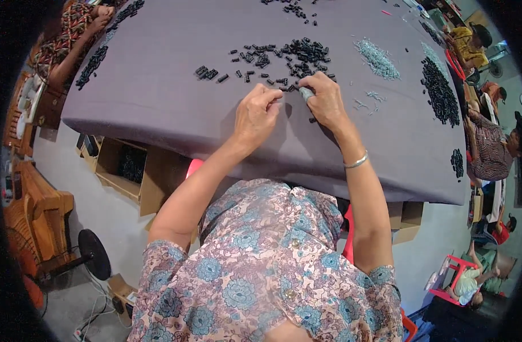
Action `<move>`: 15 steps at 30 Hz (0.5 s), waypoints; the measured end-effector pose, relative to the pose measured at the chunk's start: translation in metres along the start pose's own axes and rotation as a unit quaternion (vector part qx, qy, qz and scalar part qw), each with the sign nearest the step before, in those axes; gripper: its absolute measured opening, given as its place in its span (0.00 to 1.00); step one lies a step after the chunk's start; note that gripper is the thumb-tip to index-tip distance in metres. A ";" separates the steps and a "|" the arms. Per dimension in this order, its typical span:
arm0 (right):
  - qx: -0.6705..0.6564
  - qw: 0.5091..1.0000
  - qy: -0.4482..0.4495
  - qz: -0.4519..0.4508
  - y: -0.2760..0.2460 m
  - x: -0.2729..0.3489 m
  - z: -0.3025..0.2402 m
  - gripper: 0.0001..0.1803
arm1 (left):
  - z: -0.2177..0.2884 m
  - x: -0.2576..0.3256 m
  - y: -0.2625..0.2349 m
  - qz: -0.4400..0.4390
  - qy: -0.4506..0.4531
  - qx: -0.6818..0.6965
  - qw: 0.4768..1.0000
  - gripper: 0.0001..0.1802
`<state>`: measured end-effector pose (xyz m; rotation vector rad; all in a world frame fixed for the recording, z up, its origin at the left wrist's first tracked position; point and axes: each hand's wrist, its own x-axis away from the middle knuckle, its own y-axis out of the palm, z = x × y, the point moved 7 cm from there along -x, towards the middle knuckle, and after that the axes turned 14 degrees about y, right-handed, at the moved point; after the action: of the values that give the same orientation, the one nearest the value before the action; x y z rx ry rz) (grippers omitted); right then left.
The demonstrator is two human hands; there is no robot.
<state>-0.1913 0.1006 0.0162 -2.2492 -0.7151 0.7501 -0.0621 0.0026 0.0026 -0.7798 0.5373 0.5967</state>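
Where black pieces [309, 51] lie, left hand [256, 114] sits near right hand [327, 104]

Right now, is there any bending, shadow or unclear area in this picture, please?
Head view: the tablecloth's right edge bows outward, and the corners are black; head view: soft shadow lies on the cloth between left hand and right hand; head view: heaped black parts blend together.
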 end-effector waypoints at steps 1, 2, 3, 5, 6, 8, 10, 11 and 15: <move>0.000 1.000 0.000 -0.001 0.004 -0.006 0.002 0.08 | 0.000 0.000 0.000 -0.003 -0.004 -0.005 1.000 0.10; 0.011 1.000 -0.008 0.007 0.007 -0.012 0.001 0.08 | 0.000 0.000 0.000 -0.003 -0.004 -0.005 1.000 0.10; 0.023 0.999 -0.016 0.015 0.008 -0.015 0.001 0.08 | -0.001 0.000 0.000 -0.003 -0.013 -0.001 1.000 0.10; -0.023 0.999 0.040 -0.003 0.005 -0.021 0.003 0.08 | -0.002 0.000 -0.001 -0.002 -0.022 0.003 1.000 0.10; -0.069 0.993 0.096 -0.021 0.005 -0.024 0.007 0.08 | -0.002 0.000 -0.002 0.007 -0.021 0.009 1.000 0.10; -0.044 0.995 0.094 -0.001 -0.001 -0.029 0.010 0.08 | -0.002 0.000 -0.003 0.016 -0.020 0.016 1.000 0.11; -0.035 0.996 0.073 0.034 -0.007 -0.033 0.009 0.08 | -0.003 0.000 -0.005 0.029 -0.036 0.029 0.999 0.10; -0.048 0.997 0.044 0.035 -0.004 -0.036 0.009 0.08 | -0.005 0.001 -0.004 0.029 -0.035 0.030 0.999 0.10; 0.089 0.996 -0.009 -0.008 0.020 -0.045 0.007 0.07 | -0.007 0.001 -0.003 0.037 -0.030 0.024 0.999 0.10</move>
<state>-0.2213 0.0609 0.0122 -2.0772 -0.6475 0.7945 -0.0609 -0.0043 -0.0010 -0.6967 0.5255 0.6712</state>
